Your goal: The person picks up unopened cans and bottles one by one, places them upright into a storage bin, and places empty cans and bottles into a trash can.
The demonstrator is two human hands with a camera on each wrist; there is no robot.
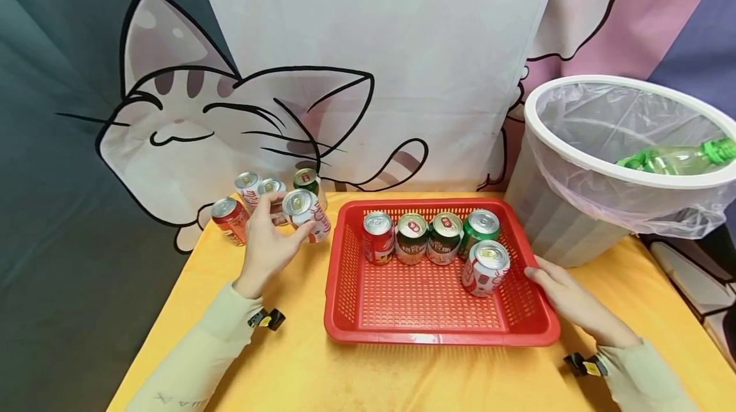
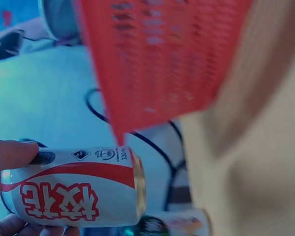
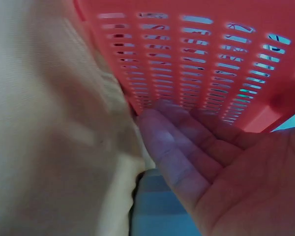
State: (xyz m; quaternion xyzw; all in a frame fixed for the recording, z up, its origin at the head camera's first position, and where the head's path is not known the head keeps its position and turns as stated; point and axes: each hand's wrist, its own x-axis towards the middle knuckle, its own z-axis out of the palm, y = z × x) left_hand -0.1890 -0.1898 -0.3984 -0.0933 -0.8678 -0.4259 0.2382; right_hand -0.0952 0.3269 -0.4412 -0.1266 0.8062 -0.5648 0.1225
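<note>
My left hand (image 1: 270, 246) holds a white and red soda can (image 1: 308, 215) between thumb and fingers, just left of the red plastic basket (image 1: 431, 338). In the left wrist view that can (image 2: 73, 187) lies sideways in frame, its lower end uncovered. On the basket's right side, my right hand (image 1: 566, 290) grips the rim, thumb on top. The right wrist view shows its fingers (image 3: 174, 147) against the slotted outer wall; the thumb is out of that view. Inside the basket stand a red can (image 1: 378, 239), two dark cans, a green can (image 1: 480, 231) and a white and red can (image 1: 485, 269).
Behind my left hand stand a red can (image 1: 231, 220), two white and red cans and a green can (image 1: 306, 180). A lined bin (image 1: 552, 207) with a green-capped bottle (image 1: 678, 160) is at right. A yellow cloth (image 1: 287, 361) covers the table; a printed curtain hangs behind.
</note>
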